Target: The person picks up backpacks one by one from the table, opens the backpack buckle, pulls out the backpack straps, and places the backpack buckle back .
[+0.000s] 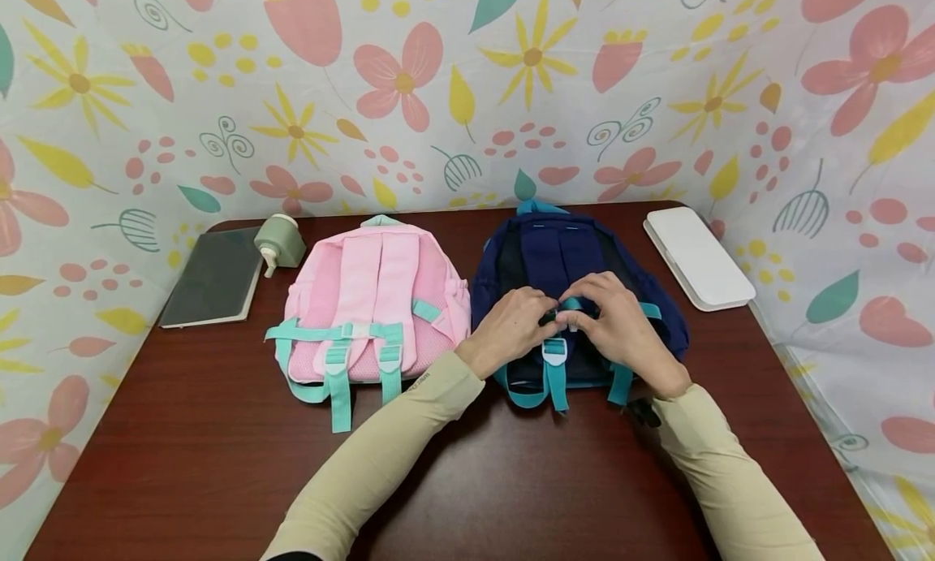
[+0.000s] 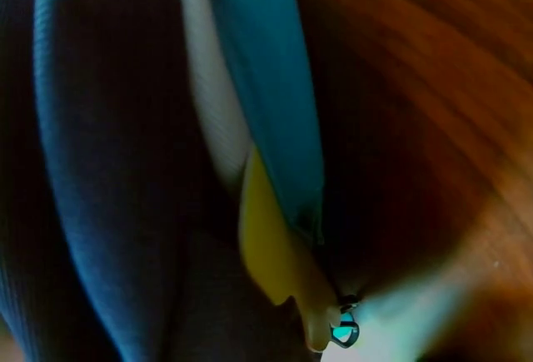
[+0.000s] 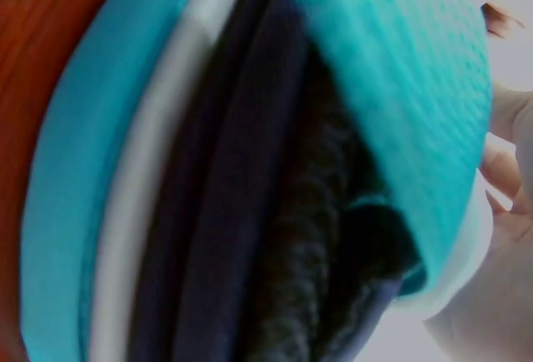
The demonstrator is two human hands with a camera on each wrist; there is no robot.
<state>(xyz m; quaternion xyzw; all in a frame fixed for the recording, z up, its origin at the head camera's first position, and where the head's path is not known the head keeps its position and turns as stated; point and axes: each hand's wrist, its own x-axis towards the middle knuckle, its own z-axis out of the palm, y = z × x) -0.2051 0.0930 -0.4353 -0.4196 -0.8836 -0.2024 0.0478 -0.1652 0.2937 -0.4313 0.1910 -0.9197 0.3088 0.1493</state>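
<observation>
A navy backpack (image 1: 536, 252) with teal trim lies with its shoulder straps facing up. Over its middle, my left hand (image 1: 514, 321) and right hand (image 1: 609, 317) meet fingertip to fingertip. Both pinch the teal chest strap (image 1: 573, 304) at its buckle, which the fingers mostly hide. Just below hangs a white strap adjuster (image 1: 555, 351) on teal webbing. In the right wrist view, a wide teal strap (image 3: 400, 104) crosses close to the camera, with part of my right hand (image 3: 491, 287) beyond it. The left wrist view shows teal webbing (image 2: 266, 87) beside dark fabric.
To the left, a pink backpack (image 1: 365, 277) with mint straps lies right beside the navy one. Past it are a green pump bottle (image 1: 281, 240) and a dark notebook (image 1: 213, 277). A white case (image 1: 700, 258) lies at the back right, near the floral curtain (image 1: 825, 244).
</observation>
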